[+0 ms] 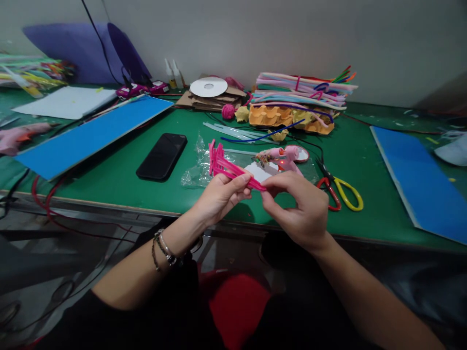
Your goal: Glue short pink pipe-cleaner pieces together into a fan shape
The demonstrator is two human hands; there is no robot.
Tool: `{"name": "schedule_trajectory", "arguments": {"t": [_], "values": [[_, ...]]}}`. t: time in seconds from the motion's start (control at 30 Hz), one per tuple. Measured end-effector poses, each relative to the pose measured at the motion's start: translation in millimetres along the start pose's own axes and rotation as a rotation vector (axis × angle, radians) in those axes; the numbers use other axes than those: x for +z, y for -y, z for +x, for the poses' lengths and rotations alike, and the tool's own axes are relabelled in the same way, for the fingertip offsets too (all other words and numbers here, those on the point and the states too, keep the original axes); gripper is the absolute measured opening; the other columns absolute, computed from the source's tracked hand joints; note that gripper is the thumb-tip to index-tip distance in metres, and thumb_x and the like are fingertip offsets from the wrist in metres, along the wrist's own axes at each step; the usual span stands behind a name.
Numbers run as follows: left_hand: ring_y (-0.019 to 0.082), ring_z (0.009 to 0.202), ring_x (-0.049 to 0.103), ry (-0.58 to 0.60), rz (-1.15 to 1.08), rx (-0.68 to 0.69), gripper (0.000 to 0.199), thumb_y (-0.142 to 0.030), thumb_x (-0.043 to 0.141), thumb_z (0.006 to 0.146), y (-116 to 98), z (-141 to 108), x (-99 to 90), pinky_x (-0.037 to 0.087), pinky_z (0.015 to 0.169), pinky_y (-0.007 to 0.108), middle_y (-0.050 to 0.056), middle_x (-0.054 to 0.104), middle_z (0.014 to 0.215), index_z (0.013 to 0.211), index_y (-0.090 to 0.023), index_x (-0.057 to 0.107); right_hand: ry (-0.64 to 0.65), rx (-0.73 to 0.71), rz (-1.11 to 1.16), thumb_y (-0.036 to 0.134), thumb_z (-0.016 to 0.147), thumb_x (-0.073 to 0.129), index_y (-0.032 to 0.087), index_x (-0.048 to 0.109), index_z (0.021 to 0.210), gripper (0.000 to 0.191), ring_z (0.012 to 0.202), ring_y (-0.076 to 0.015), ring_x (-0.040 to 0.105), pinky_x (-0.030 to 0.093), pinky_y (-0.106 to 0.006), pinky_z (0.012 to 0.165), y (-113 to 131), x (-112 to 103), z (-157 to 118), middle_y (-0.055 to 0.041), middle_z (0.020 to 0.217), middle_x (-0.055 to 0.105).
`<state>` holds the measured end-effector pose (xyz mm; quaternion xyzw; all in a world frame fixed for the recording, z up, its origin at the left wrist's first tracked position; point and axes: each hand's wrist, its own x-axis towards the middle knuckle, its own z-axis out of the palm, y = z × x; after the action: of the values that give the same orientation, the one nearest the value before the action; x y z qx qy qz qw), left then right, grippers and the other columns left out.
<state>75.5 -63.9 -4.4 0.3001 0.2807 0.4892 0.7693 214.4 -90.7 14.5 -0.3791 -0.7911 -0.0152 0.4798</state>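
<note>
Left hand (222, 194) pinches a bundle of flat pink strips (228, 167), thumb pressed over them; strips fan up and left, stiff, narrow, glossy. Right hand (301, 206) closes its fingertips on the strips' near end, just beside the left thumb. Both held above the table's front edge.

Behind: pink glue gun (286, 155) lying on crinkled clear plastic (199, 170). Scissors (341, 192), red and yellow loops, right. Black phone (162, 155), left. Fuzzy pipe cleaners (304, 90) stacked on orange egg-carton pieces (272, 115).

Green matte table (120, 175); blue sheets (83, 133) either side; plain pale wall.
</note>
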Motion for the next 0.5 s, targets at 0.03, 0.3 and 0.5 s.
{"name": "schedule_trajectory", "arguments": {"t": [0.03,0.3,0.5], "values": [[0.002,0.043,0.049,0.001,0.001,0.003,0.012,-0.021,0.072,0.057,0.2,0.1,-0.1,0.042,0.047,0.013,-0.004,0.057,0.047,0.06,-0.014,0.062,0.001,-0.007,-0.001,0.009,0.073,0.053,0.021,0.056,0.077,0.012,0.055,-0.0094,0.056,0.047,-0.025,0.057,0.1,-0.3,0.2,0.0028,0.065,0.062],[0.003,0.045,0.05,0.04,0.032,0.035,0.01,-0.019,0.07,0.059,-1.0,-0.7,-0.2,0.042,0.049,0.014,-0.003,0.058,0.051,0.06,-0.014,0.061,0.006,-0.077,-0.022,0.009,0.074,0.054,0.019,0.054,0.078,0.01,0.058,-0.0095,0.054,0.046,-0.026,0.06,-0.3,-2.0,0.2,0.0001,0.067,0.06],[0.006,0.054,0.055,0.014,0.05,0.034,0.012,-0.016,0.068,0.059,-3.4,-2.3,0.5,0.045,0.056,0.017,-0.004,0.058,0.057,0.069,-0.017,0.062,0.024,-0.076,0.016,0.007,0.073,0.052,0.019,0.052,0.076,0.013,0.059,-0.0097,0.053,0.046,-0.026,0.061,-1.4,0.2,-1.5,0.0009,0.065,0.057]]}}
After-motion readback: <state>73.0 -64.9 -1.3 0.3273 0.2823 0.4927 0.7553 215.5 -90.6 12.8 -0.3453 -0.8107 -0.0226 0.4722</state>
